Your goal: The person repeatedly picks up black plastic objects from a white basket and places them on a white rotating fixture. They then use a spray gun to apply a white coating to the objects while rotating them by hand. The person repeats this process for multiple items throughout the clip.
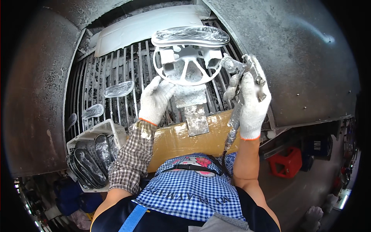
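White-gloved right hand [253, 104] clasps a grey metal spray gun [234, 118]; left hand [154, 98], closure unclear, meets a white spoked wheel [186, 82]; near left, a white plastic basket [118, 131] holds film-wrapped ovals [89, 164].

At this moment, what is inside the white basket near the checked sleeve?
Inside the white basket are several shiny, film-covered oval pieces with dark edges. They hide most of its bottom, so anything underneath them cannot be seen.

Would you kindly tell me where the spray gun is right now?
In the head view, the spray gun is right of centre, in the person's right hand, just right of the white spoked ring.
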`<state>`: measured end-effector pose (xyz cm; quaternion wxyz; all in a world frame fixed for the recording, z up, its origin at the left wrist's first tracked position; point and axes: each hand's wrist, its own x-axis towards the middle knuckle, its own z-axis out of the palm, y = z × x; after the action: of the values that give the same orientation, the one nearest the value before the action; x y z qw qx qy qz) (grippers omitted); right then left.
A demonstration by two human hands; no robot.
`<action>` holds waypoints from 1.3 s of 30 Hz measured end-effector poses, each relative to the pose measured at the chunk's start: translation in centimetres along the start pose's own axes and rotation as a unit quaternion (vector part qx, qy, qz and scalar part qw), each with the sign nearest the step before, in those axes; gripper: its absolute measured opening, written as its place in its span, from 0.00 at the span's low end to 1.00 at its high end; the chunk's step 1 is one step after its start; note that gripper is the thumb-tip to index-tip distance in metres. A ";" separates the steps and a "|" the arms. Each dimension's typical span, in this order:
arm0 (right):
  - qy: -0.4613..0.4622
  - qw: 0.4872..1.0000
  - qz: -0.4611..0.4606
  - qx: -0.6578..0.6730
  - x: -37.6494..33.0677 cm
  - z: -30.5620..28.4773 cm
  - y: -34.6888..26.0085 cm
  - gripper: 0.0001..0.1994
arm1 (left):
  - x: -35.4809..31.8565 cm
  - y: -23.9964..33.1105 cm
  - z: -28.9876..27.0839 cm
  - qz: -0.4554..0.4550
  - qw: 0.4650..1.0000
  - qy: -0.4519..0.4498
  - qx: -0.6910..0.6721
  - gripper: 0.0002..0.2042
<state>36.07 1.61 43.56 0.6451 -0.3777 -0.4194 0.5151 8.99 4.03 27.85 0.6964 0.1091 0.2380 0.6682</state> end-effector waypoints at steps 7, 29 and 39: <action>0.031 0.999 -0.017 -0.023 0.2 -1.4 -0.4 0.25 | 0.2 0.7 -0.3 0.018 1.000 0.010 -0.021 0.14; 0.042 0.999 -0.009 -0.028 -2.4 0.0 -2.1 0.26 | 0.0 -4.6 1.2 -0.061 0.996 0.055 -0.035 0.17; 0.071 0.993 -0.053 -0.076 -1.7 -2.5 -2.6 0.24 | -0.1 -3.4 1.2 -0.050 0.997 0.020 -0.062 0.25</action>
<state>39.12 -0.67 44.80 0.6692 -0.4384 -0.4295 0.4189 12.52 3.83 27.35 0.7293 0.0402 0.2147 0.6484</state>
